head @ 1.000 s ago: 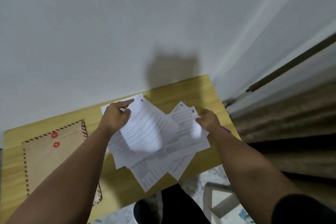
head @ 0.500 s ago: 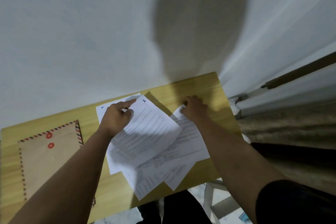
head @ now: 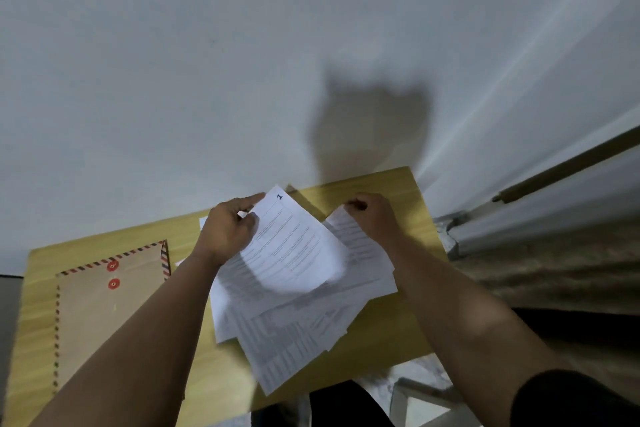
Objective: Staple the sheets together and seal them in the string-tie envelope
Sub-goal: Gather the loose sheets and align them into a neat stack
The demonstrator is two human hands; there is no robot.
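Head view: left hand (head: 227, 234) pinches page 1 (head: 294, 246), right hand (head: 372, 217) pinches another of the fanned sheets (head: 298, 333); nothing looks stapled, envelope (head: 100, 315) at lower left untouched.

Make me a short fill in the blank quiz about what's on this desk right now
The left hand holds a sheet numbered ___.
The envelope has ___ red discs.
The envelope lies on the ___ side of the desk.
The right hand pinches another ___.

Answers: 1; two; left; sheet
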